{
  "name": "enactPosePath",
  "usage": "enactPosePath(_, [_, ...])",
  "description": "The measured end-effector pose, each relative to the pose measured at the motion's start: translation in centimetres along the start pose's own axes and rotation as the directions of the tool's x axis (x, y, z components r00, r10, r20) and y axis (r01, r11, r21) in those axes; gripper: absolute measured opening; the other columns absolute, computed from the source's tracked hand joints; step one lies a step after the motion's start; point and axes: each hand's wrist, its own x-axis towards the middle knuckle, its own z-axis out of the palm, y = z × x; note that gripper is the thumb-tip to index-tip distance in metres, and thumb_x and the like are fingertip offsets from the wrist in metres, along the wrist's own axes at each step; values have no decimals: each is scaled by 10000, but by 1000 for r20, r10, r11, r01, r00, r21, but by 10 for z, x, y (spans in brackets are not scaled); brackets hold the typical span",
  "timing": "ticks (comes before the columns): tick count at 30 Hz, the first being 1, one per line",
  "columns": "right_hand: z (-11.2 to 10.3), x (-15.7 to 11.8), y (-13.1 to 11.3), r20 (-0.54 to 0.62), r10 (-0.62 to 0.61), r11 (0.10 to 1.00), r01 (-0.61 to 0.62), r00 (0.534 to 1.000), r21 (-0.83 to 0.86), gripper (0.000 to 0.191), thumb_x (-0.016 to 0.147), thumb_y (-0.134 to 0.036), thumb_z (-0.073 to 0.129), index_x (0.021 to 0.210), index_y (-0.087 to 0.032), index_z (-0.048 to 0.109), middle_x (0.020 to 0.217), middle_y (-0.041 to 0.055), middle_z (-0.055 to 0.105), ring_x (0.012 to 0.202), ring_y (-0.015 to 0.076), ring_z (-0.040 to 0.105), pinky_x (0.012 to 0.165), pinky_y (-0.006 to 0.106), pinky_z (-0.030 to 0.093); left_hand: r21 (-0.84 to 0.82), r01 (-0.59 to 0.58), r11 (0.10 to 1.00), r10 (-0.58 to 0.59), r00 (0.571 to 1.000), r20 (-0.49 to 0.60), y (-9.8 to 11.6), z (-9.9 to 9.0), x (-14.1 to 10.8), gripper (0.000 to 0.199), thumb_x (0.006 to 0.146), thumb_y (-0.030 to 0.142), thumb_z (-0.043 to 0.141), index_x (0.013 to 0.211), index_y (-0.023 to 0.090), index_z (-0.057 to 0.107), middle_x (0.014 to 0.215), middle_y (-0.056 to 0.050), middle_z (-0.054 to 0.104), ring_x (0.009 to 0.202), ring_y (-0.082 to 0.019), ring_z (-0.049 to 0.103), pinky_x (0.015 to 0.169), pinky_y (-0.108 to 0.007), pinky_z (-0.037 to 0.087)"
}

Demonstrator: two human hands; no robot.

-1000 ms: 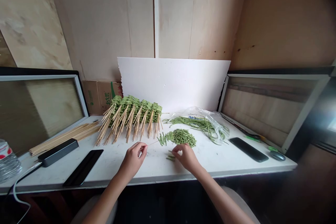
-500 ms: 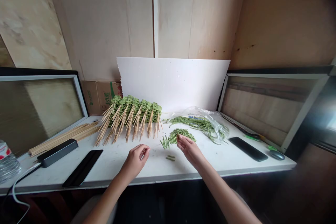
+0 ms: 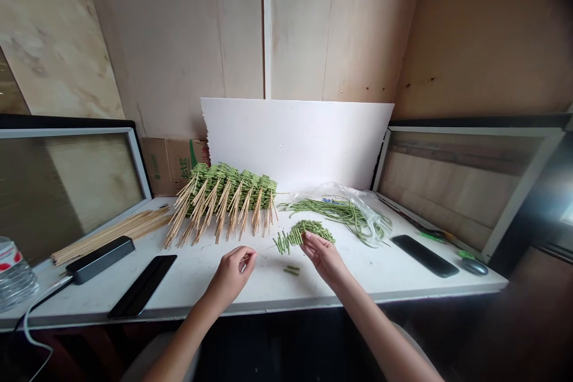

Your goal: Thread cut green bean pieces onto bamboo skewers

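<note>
My left hand (image 3: 233, 271) is closed in a pinch on the end of a thin bamboo skewer, which runs right between the hands and shows only faintly. A row of cut green bean pieces (image 3: 287, 241) is threaded on that skewer. At the row's right end, the fingers of my right hand (image 3: 323, 252) are pinched together on a bean piece, mostly hidden by the fingertips. Just behind lies a small heap of cut bean pieces (image 3: 319, 227). Two or so loose bean pieces (image 3: 292, 270) rest on the white table (image 3: 268, 295) between my hands.
Stacked bean skewers (image 3: 228, 194) stand at back left, sticks pointing forward. Bare skewers (image 3: 114, 231), a black box (image 3: 102, 259), a dark phone (image 3: 143, 286) and a bottle (image 3: 15, 277) lie left. Right are long beans (image 3: 331, 209) by a plastic bag (image 3: 364, 206), another phone (image 3: 425, 255) and a mouse (image 3: 474, 266).
Both hands keep nearly the same pose around the skewer. The whole view has shifted very slightly; nothing else has visibly moved.
</note>
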Motion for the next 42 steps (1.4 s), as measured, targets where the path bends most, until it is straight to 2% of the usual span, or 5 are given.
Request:
enactPosePath(8, [6, -4, -3, -38, -6, 1000, 5, 999, -8, 370, 645, -443, 948, 899, -204, 825, 1022, 69, 799, 1089, 262, 707, 1094, 409, 519, 14, -17, 1000, 17, 1000, 9, 0, 0, -1, 199, 1006, 285, 513, 898, 192, 652, 797, -41, 684, 694, -162, 635, 665, -261, 504])
enactPosePath(22, [4, -2, 0, -57, -28, 999, 26, 998, -47, 380, 652, -450, 939, 899, -185, 824, 1048, 97, 794, 1137, 288, 695, 1089, 423, 532, 35, -19, 999, 18, 999, 28, 4, -3, 0, 198, 1006, 281, 502, 903, 197, 649, 809, -40, 679, 702, -167, 634, 649, -256, 481])
enactPosePath(38, [-1, 0, 2, -102, -42, 990, 28, 994, -137, 343, 641, -426, 946, 795, -146, 821, 860, 89, 774, 837, 234, 731, 933, 436, 608, 93, -69, 993, 63, 996, 62, 4, -1, -3, 215, 1014, 244, 455, 913, 204, 641, 812, -43, 659, 673, -161, 572, 647, -274, 431])
enactPosePath(42, [-4, 1, 2, -81, -39, 987, 26, 996, -158, 358, 651, -442, 939, 809, -144, 818, 871, 97, 776, 867, 251, 737, 935, 455, 611, 103, -80, 991, 74, 995, 65, 6, 0, -4, 224, 1014, 239, 450, 908, 207, 644, 811, -43, 659, 691, -169, 592, 658, -273, 443])
